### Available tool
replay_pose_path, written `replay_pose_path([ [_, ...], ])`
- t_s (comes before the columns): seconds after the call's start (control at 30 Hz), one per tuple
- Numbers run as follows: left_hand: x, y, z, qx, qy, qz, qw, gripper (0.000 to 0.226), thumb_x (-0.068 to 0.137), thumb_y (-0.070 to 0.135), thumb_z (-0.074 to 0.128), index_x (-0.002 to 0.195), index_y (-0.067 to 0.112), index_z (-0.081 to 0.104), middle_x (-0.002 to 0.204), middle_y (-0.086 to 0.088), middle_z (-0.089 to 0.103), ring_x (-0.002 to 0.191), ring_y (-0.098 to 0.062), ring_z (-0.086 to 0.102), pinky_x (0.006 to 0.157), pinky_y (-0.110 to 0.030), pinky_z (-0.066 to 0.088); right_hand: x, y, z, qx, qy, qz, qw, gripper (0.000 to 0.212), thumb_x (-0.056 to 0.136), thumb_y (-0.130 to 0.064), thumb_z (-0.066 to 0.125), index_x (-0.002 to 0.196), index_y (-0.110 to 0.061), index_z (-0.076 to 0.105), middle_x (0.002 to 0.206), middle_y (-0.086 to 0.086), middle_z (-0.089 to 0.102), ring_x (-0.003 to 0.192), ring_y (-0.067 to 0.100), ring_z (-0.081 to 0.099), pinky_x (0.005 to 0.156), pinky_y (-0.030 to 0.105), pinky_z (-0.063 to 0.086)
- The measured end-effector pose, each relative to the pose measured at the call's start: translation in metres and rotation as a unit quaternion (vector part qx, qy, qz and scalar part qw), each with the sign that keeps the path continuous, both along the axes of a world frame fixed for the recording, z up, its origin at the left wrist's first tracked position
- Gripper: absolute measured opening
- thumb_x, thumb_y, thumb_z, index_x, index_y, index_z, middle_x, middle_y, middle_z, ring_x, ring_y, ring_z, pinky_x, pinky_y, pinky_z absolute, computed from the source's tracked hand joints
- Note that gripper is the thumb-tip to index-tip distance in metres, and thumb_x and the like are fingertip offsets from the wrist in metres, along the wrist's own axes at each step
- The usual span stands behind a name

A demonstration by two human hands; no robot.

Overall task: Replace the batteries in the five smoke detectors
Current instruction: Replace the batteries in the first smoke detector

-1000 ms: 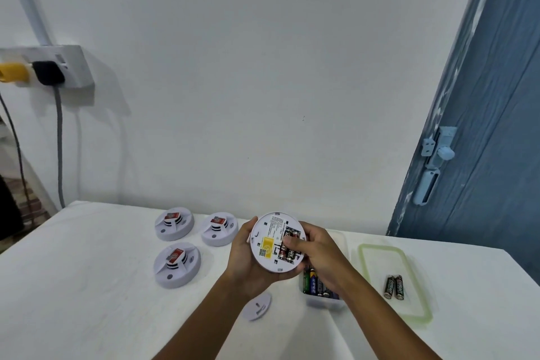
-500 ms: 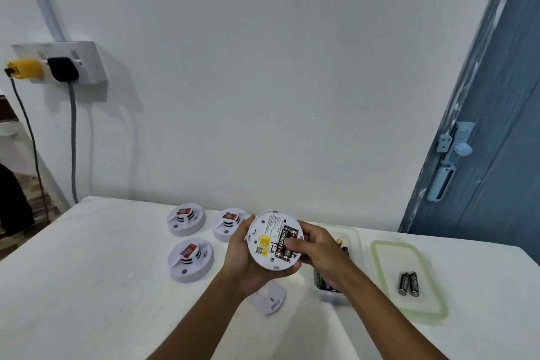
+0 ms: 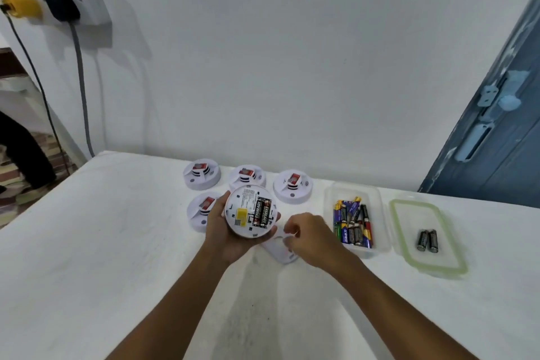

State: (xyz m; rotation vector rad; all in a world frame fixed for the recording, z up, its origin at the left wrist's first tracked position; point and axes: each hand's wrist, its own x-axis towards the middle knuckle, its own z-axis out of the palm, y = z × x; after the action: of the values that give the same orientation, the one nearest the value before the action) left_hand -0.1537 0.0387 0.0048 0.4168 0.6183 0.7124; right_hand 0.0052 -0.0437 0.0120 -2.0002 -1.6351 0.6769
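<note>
My left hand has its fingers curled round the rim of a smoke detector, holding it above the table with its back turned up to me; two black batteries sit side by side in its open bay. My right hand, just right of that detector, hovers with fingers loosely curled over a white cover plate lying on the table; whether they pinch its edge I cannot tell. Behind the held detector four more detectors rest face up. Right of it stands a clear tub full of mixed batteries, and farther right its green-rimmed lid carries two loose dark batteries.
</note>
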Motion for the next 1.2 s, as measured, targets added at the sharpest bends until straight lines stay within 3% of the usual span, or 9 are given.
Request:
replay_pose_path([
  [0.13, -0.007, -0.001, -0.002, 0.004, -0.016, 0.012, 1.000, 0.057, 0.089, 0.051, 0.040, 0.121, 0.010, 0.062, 0.123, -0.026, 0.060, 0.116, -0.047, 0.052, 0.084, -0.050, 0.050, -0.020, 0.005, -0.026, -0.068, -0.192, 0.065, 0.977, 0.052, 0.092, -0.045, 0.050, 0.137, -0.019, 0.046, 0.135, 0.012, 0.045, 0.128, 0.032, 0.037, 0.102, 0.042, 0.038],
  [0.2, -0.010, 0.000, 0.000, -0.001, -0.025, 0.011, 1.000, 0.057, 0.091, 0.051, 0.038, 0.114, 0.009, 0.069, 0.120, -0.026, 0.062, 0.112, -0.047, 0.055, 0.087, -0.050, 0.047, -0.026, 0.004, -0.034, -0.073, -0.278, 0.097, 0.953, 0.053, 0.098, -0.046, 0.037, 0.144, -0.020, 0.033, 0.143, 0.015, 0.036, 0.132, 0.034, 0.030, 0.104, 0.045, 0.031],
  [0.3, -0.010, 0.002, 0.004, -0.003, -0.038, 0.007, 0.999, 0.056, 0.092, 0.051, 0.038, 0.112, 0.010, 0.071, 0.121, -0.025, 0.061, 0.114, -0.046, 0.053, 0.084, -0.051, 0.050, -0.028, 0.003, -0.035, -0.034, -0.337, 0.106, 0.935, 0.044, 0.101, -0.035, 0.034, 0.136, -0.010, 0.040, 0.131, 0.018, 0.048, 0.121, 0.034, 0.040, 0.095, 0.041, 0.037],
  [0.43, -0.008, 0.007, 0.011, -0.005, -0.036, -0.002, 0.999, 0.059, 0.090, 0.053, 0.042, 0.131, 0.013, 0.057, 0.128, -0.022, 0.058, 0.118, -0.044, 0.051, 0.086, -0.051, 0.050, -0.020, 0.008, -0.015, -0.050, -0.264, 0.093, 0.959, 0.042, 0.087, -0.037, 0.055, 0.117, -0.008, 0.053, 0.112, 0.012, 0.059, 0.107, 0.030, 0.050, 0.077, 0.033, 0.040],
  [0.6, -0.008, 0.011, 0.024, -0.009, -0.040, 0.005, 0.999, 0.056, 0.090, 0.052, 0.044, 0.128, 0.013, 0.060, 0.132, -0.022, 0.056, 0.129, -0.044, 0.044, 0.087, -0.053, 0.048, 0.002, 0.008, 0.009, -0.060, -0.156, -0.008, 0.986, 0.054, 0.070, -0.037, 0.073, 0.112, -0.012, 0.050, 0.113, 0.008, 0.057, 0.103, 0.027, 0.053, 0.073, 0.030, 0.042],
  [0.73, -0.008, 0.013, 0.026, 0.001, -0.026, 0.008, 1.000, 0.055, 0.089, 0.052, 0.046, 0.125, 0.013, 0.061, 0.129, -0.023, 0.059, 0.127, -0.044, 0.047, 0.088, -0.056, 0.047, 0.005, 0.010, 0.039, 0.011, -0.153, -0.047, 0.987, 0.060, 0.069, -0.034, 0.073, 0.119, -0.012, 0.047, 0.115, 0.007, 0.049, 0.106, 0.030, 0.048, 0.071, 0.030, 0.038],
  [0.87, -0.001, 0.009, 0.031, 0.005, -0.023, 0.006, 1.000, 0.052, 0.082, 0.050, 0.054, 0.115, 0.012, 0.065, 0.115, -0.021, 0.067, 0.106, -0.040, 0.059, 0.090, -0.055, 0.046, -0.004, 0.018, 0.069, 0.115, -0.060, 0.006, 0.991, 0.043, 0.066, -0.030, 0.071, 0.103, -0.019, 0.052, 0.100, -0.002, 0.047, 0.095, 0.022, 0.049, 0.072, 0.033, 0.046],
  [1.03, 0.006, 0.000, 0.039, 0.006, -0.013, -0.019, 1.000, 0.048, 0.092, 0.049, 0.043, 0.115, 0.013, 0.065, 0.115, -0.020, 0.068, 0.107, -0.035, 0.059, 0.090, -0.052, 0.046, -0.020, 0.024, 0.086, 0.106, -0.101, 0.104, 0.984, 0.064, 0.071, -0.032, 0.072, 0.128, -0.020, 0.047, 0.114, 0.000, 0.047, 0.105, 0.017, 0.045, 0.085, 0.036, 0.048],
  [1.2, 0.008, -0.003, 0.041, 0.014, -0.014, -0.043, 0.999, 0.053, 0.092, 0.050, 0.042, 0.129, 0.015, 0.058, 0.127, -0.019, 0.061, 0.114, -0.034, 0.056, 0.089, -0.051, 0.047, -0.026, 0.027, 0.085, 0.090, -0.148, 0.127, 0.977, 0.063, 0.074, -0.034, 0.069, 0.131, -0.020, 0.046, 0.119, 0.000, 0.045, 0.110, 0.018, 0.043, 0.086, 0.037, 0.048],
])
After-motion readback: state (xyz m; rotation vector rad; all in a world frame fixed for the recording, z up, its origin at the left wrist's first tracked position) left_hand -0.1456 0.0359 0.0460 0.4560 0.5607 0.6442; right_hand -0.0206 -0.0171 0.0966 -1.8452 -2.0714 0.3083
